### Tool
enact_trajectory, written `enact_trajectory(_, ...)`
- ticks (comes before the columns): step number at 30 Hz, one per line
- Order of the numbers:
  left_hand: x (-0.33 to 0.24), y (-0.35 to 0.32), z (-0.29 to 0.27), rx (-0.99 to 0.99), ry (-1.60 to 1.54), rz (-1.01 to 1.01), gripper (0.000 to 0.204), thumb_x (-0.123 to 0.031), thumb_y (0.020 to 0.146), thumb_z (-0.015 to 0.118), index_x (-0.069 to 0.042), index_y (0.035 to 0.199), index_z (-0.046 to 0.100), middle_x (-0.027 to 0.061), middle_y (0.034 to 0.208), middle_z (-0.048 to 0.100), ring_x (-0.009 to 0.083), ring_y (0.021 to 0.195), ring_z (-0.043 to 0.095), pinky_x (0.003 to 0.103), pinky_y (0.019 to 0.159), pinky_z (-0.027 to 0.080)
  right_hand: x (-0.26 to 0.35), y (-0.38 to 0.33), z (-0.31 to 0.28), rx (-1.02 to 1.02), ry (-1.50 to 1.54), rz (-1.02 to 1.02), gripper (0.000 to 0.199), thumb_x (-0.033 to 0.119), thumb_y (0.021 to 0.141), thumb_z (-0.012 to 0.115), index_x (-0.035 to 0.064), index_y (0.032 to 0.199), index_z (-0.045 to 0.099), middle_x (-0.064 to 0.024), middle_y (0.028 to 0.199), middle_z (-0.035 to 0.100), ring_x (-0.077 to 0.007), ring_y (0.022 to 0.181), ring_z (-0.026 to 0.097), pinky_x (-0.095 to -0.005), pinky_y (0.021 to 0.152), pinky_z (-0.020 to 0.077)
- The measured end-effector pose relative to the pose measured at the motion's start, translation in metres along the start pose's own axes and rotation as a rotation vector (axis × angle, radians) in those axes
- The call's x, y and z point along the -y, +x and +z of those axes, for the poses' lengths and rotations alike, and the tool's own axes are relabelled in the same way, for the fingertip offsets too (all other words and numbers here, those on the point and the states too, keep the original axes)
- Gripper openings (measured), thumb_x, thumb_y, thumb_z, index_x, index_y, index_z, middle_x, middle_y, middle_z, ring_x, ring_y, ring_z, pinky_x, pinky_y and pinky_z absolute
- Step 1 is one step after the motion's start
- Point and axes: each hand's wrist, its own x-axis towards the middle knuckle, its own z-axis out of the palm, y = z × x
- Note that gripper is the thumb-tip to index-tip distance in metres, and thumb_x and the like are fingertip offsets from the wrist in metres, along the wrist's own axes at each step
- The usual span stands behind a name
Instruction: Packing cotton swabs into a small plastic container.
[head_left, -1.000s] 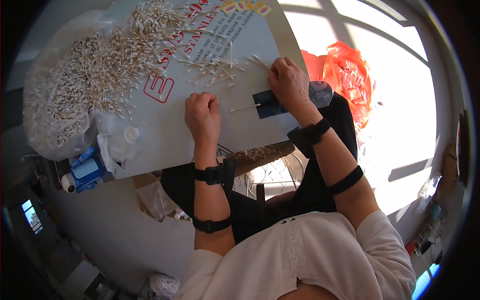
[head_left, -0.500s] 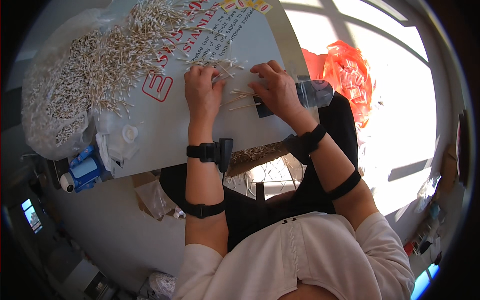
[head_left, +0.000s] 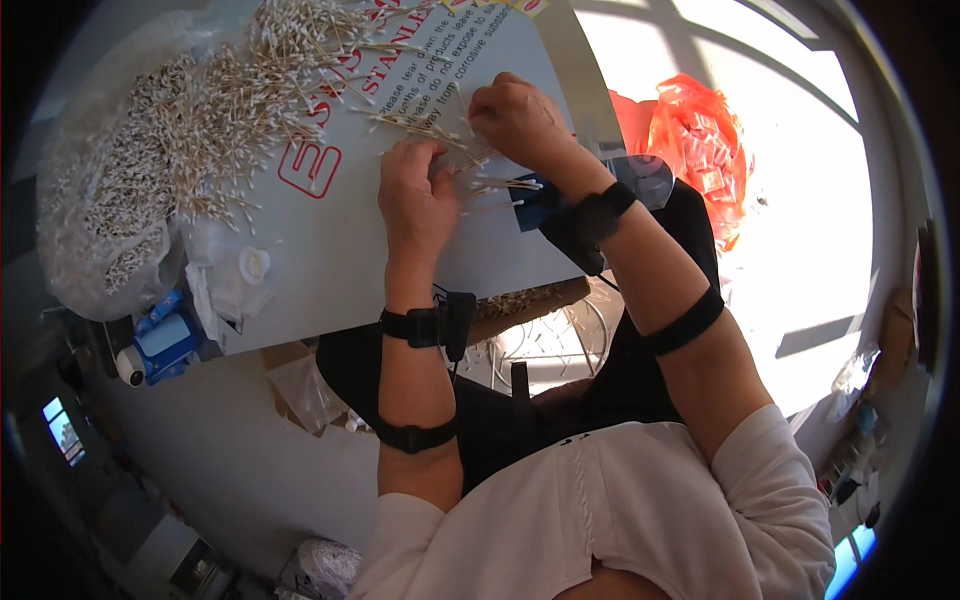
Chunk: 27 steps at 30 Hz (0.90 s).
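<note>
Cotton swabs (head_left: 500,185) lie gathered between both hands: left hand (head_left: 415,195) and right hand (head_left: 520,120) pinch a few. A large loose heap (head_left: 200,120) at ten o'clock looks unsorted.

Thin wooden-stemmed cotton swabs (head_left: 200,110), smooth matt white printed sheet (head_left: 330,240), glossy crinkled orange plastic bag (head_left: 700,130)

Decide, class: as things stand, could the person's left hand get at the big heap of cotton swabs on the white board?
Probably yes. The left hand rests on the white board, and the heap of cotton swabs lies to its left with only bare board between.
</note>
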Motion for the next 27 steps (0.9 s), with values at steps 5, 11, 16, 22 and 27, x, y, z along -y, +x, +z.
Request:
enact_trajectory(5, 0.009, 0.022, -0.007, -0.140, 0.304, 0.126, 0.026, 0.000, 0.070, 0.073, -0.008, 0.093, 0.067, 0.0059, 0.097, 0.058, 0.0278, 0.095, 0.054, 0.038, 0.086, 0.047, 0.021, -0.015, 0.005, -0.108, -0.087, -0.057, 0.018, 0.023, 0.074, 0.069, 0.0059, 0.080, 0.069, -0.0129, 0.087, 0.062, -0.0346, 0.086, 0.062, -0.0433, 0.077, 0.0503)
enact_trajectory(11, 0.024, 0.034, -0.009, -0.093, 0.276, 0.114, 0.021, -0.001, 0.069, 0.074, -0.009, 0.087, 0.067, 0.0046, 0.092, 0.058, 0.0280, 0.093, 0.052, 0.039, 0.082, 0.046, 0.021, -0.017, 0.012, -0.048, -0.225, 0.003, 0.016, 0.021, 0.075, 0.067, 0.0049, 0.075, 0.067, -0.0129, 0.082, 0.061, -0.0348, 0.083, 0.062, -0.0431, 0.075, 0.0503)
enact_trajectory(16, 0.026, 0.039, -0.008, -0.101, 0.256, 0.066, 0.017, -0.001, 0.070, 0.073, -0.009, 0.083, 0.066, 0.0048, 0.090, 0.059, 0.0286, 0.092, 0.053, 0.040, 0.081, 0.046, 0.005, -0.026, -0.005, -0.003, 0.015, -0.060, 0.011, 0.016, 0.075, 0.067, 0.0050, 0.075, 0.065, -0.0120, 0.080, 0.060, -0.0324, 0.080, 0.062, -0.0417, 0.071, 0.0494)
enact_trajectory(22, 0.009, 0.061, 0.001, -0.021, 0.192, 0.179, 0.016, -0.001, 0.069, 0.074, -0.008, 0.081, 0.066, 0.0045, 0.089, 0.060, 0.0274, 0.092, 0.054, 0.038, 0.081, 0.047, 0.002, -0.038, -0.007, -0.110, 0.219, -0.039, 0.010, 0.013, 0.075, 0.068, 0.0046, 0.079, 0.065, -0.0117, 0.080, 0.062, -0.0337, 0.077, 0.063, -0.0419, 0.070, 0.0509)
enact_trajectory(27, -0.003, 0.071, 0.007, 0.146, 0.270, 0.359, 0.018, -0.001, 0.067, 0.075, -0.008, 0.080, 0.066, 0.0045, 0.088, 0.060, 0.0271, 0.091, 0.055, 0.037, 0.081, 0.047, -0.011, -0.024, -0.012, -0.189, 0.248, 0.066, 0.012, 0.012, 0.075, 0.068, 0.0024, 0.083, 0.065, -0.0137, 0.084, 0.065, -0.0354, 0.079, 0.064, -0.0414, 0.071, 0.0510)
